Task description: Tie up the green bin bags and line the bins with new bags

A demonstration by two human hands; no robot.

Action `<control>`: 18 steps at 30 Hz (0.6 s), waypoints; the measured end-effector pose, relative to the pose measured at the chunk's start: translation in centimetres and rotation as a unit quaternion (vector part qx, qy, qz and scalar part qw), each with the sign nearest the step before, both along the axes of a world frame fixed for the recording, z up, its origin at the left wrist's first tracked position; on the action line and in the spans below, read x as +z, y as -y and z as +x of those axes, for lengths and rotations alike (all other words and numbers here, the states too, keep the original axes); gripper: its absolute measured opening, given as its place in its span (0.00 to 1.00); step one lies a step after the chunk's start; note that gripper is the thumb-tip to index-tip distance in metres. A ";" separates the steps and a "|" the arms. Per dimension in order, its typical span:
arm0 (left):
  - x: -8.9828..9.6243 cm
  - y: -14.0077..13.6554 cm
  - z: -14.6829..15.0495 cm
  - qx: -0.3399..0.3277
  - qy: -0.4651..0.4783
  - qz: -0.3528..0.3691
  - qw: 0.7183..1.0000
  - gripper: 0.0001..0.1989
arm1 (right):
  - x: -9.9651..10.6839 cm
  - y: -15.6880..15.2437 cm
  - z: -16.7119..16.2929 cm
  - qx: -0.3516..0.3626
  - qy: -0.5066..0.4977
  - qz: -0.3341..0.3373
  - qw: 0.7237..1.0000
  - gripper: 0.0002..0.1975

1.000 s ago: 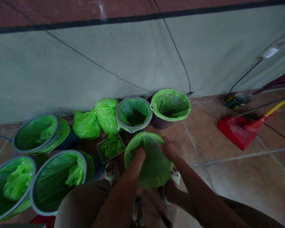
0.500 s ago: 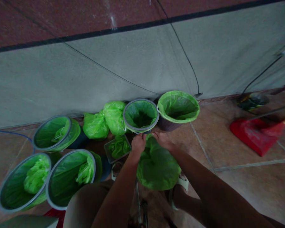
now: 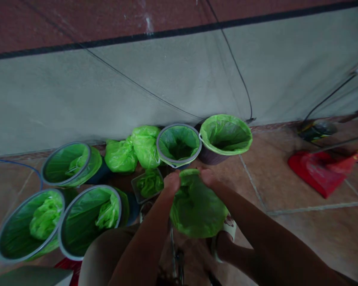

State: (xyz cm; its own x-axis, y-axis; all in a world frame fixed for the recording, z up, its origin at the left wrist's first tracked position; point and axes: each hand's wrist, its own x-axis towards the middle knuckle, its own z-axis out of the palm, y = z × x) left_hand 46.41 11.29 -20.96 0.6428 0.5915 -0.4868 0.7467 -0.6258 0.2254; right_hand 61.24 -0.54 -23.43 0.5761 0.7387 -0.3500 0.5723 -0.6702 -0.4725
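Between my feet is a round bin lined with a green plastic bag (image 3: pixel 201 214); the bag hides most of the bin. My left hand (image 3: pixel 172 180) grips the bag's far edge on the left. Closed on the same edge, a little to the right, is my right hand (image 3: pixel 207 176). The edge is stretched between the two hands. Just beyond them stand a grey-rimmed bin (image 3: pixel 179 145) and a dark bucket (image 3: pixel 211 155), both with green liners. Left of my left hand, a small rectangular basket (image 3: pixel 136 186) holds crumpled green bags (image 3: pixel 150 183).
Several grey-rimmed lined bins (image 3: pixel 89 222) stand at the left. Two filled green bags (image 3: pixel 146 147) lean by the grey wall (image 3: pixel 131 79). A red dustpan (image 3: pixel 319 171) lies on the tiles at the right, near a dark can-like object (image 3: pixel 319 130). Cables hang along the wall.
My hands have moved slightly apart, and the bag's far edge is now spread wider between them. The view has shifted a little; the surrounding bins stay in place.
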 end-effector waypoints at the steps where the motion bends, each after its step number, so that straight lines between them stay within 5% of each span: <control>1: 0.2 0.0 0.0 0.002 -0.005 0.000 1.000 0.16 | 0.5 0.1 -0.1 0.006 0.005 -0.027 1.000 0.14; 4: 1.0 -0.2 -0.1 0.017 -0.002 -0.005 1.000 0.20 | 2.4 0.8 -0.8 0.034 0.064 -0.074 0.995 0.21; 9: 2.5 -0.1 -1.2 0.095 0.027 -0.015 0.995 0.40 | 4.5 1.3 -3.0 0.043 0.122 0.019 0.991 0.22; 18: 2.6 3.0 -5.7 0.277 0.060 -0.063 0.957 0.32 | 2.3 -0.5 -5.9 0.048 0.021 0.008 0.999 0.20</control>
